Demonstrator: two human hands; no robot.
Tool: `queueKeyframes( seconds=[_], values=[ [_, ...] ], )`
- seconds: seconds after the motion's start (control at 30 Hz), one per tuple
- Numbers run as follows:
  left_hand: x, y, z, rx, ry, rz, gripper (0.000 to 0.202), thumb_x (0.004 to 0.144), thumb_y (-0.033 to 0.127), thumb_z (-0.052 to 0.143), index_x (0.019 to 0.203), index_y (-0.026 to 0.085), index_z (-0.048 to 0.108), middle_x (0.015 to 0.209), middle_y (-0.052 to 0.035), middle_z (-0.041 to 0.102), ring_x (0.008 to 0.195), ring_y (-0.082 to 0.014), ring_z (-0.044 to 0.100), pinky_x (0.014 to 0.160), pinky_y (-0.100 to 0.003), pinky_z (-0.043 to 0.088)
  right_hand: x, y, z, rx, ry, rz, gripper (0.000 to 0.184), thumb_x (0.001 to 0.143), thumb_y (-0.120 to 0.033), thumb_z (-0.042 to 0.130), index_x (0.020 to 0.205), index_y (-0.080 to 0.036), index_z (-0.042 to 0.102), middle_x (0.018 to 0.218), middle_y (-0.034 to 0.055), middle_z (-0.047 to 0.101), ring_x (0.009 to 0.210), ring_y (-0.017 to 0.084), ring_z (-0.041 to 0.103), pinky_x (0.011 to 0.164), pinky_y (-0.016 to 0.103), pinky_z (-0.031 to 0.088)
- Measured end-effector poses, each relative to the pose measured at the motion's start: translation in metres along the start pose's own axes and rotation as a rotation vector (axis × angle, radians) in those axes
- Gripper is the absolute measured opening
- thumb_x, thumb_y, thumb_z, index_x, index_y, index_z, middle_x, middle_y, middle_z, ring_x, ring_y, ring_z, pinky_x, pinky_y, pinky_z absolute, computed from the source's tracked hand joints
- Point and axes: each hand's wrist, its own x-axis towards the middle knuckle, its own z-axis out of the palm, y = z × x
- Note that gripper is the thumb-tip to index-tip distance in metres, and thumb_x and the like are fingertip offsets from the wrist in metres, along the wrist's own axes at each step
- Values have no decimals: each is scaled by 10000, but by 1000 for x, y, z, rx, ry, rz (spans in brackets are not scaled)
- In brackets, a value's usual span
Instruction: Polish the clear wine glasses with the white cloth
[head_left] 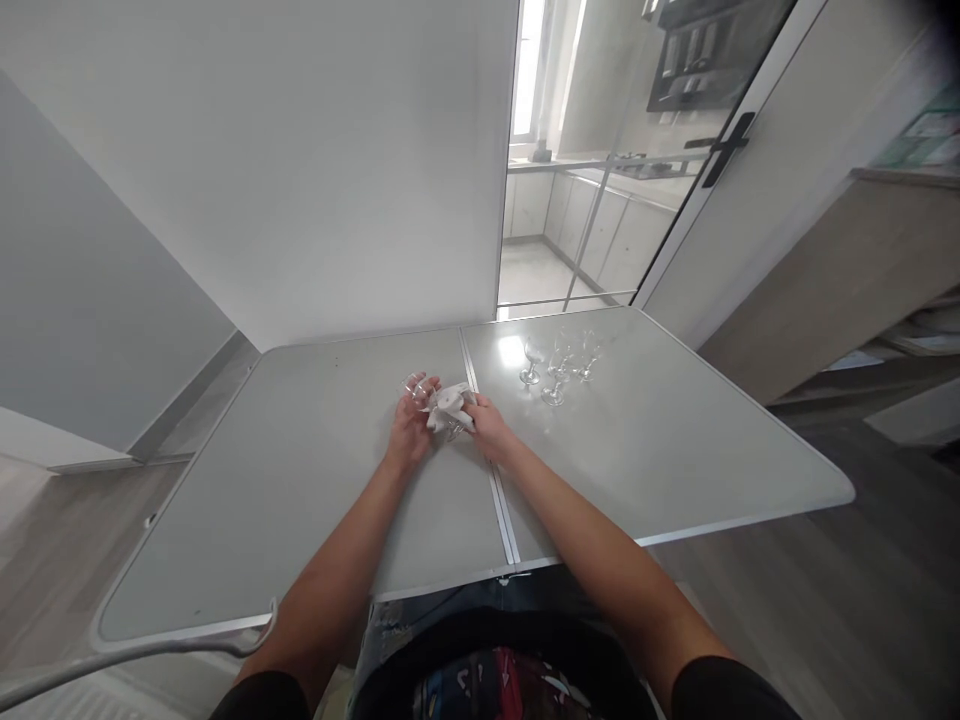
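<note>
Over the middle of the table, my left hand [409, 432] is closed around a small clear stemmed glass [413, 385], its bowl showing by my fingers. My right hand [489, 425] pinches a crumpled white tissue or cloth [450, 399], which lies against the glass between my hands. Part of some clear glass [454, 432] shows below the cloth; I cannot tell whether it belongs to the same piece. To the right of my hands stand several small stemmed glasses [555, 388], grouped upright on the tabletop.
The grey folding table [315, 500] has a metal seam down its middle and stands against a white wall [337, 170]. A glass door [592, 200] with a black handle [727, 150] is behind it. Wooden shelving [840, 260] is at the right; a grey cable [150, 650] hangs near the front left edge.
</note>
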Motion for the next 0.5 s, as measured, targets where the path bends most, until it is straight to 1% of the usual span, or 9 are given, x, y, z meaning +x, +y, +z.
queueKeyframes(
  seconds=[0.1, 0.13, 0.17, 0.2, 0.27, 0.33, 0.37, 0.43, 0.5],
  values=[
    [2, 2, 4, -12, 76, 112, 478, 819, 573, 707, 1211, 322, 601, 1487, -70, 497, 1319, -237, 514, 980, -385, 515, 4, 1, -4, -114, 401, -89, 336, 832, -503, 567, 919, -182, 615, 812, 36, 655, 782, 190, 583, 712, 289, 451],
    [2, 2, 5, -16, 100, 150, 469, 819, 566, 711, 1212, 346, 581, 1537, -56, 438, 1335, -238, 498, 975, -401, 520, 4, 1, -5, -192, 468, -123, 297, 834, -466, 551, 912, -186, 613, 827, 36, 654, 793, 193, 579, 728, 295, 448],
    [3, 3, 6, -16, 116, 182, 475, 811, 549, 728, 1214, 367, 556, 1575, -45, 382, 1349, -241, 484, 975, -422, 523, 5, 2, -5, -263, 480, -150, 256, 826, -428, 548, 894, -189, 612, 825, 33, 650, 793, 193, 573, 738, 298, 444],
    [4, 3, 6, -12, 125, 210, 493, 798, 524, 752, 1214, 378, 531, 1596, -41, 343, 1359, -245, 475, 978, -442, 525, 5, 3, -3, -306, 437, -162, 218, 810, -390, 552, 875, -191, 614, 813, 26, 643, 784, 190, 566, 740, 296, 441],
    [6, 3, 5, 8, 137, 253, 546, 774, 460, 798, 1212, 380, 481, 1595, -53, 329, 1363, -244, 474, 994, -469, 522, 4, 7, 2, -271, 244, -132, 190, 762, -325, 568, 882, -191, 629, 801, 14, 636, 764, 181, 557, 726, 285, 440],
    [7, 2, 4, 34, 153, 287, 623, 744, 384, 838, 1216, 376, 431, 1538, -70, 396, 1335, -233, 509, 1017, -482, 512, 2, 12, 10, -124, 60, -69, 268, 716, -278, 579, 960, -190, 646, 838, 9, 647, 767, 171, 560, 714, 269, 443],
    [7, 1, 3, 48, 164, 303, 668, 725, 343, 856, 1219, 376, 408, 1484, -73, 452, 1304, -224, 541, 1024, -483, 509, 2, 14, 14, -50, 1, -49, 323, 699, -259, 583, 1009, -192, 647, 868, 7, 654, 779, 166, 564, 717, 262, 444],
    [7, -1, 3, 79, 192, 330, 747, 686, 266, 882, 1221, 372, 373, 1350, -61, 557, 1210, -209, 619, 1022, -472, 511, 1, 17, 18, 31, -49, -42, 385, 681, -232, 594, 1062, -198, 642, 910, 6, 660, 801, 160, 565, 736, 254, 445],
    [6, -5, 4, 119, 206, 325, 785, 662, 227, 892, 1223, 360, 359, 1233, -43, 628, 1095, -201, 687, 996, -445, 526, 2, 19, 19, 36, -57, -65, 401, 687, -217, 596, 1086, -203, 639, 945, 9, 664, 836, 160, 565, 774, 257, 447]
  ],
)
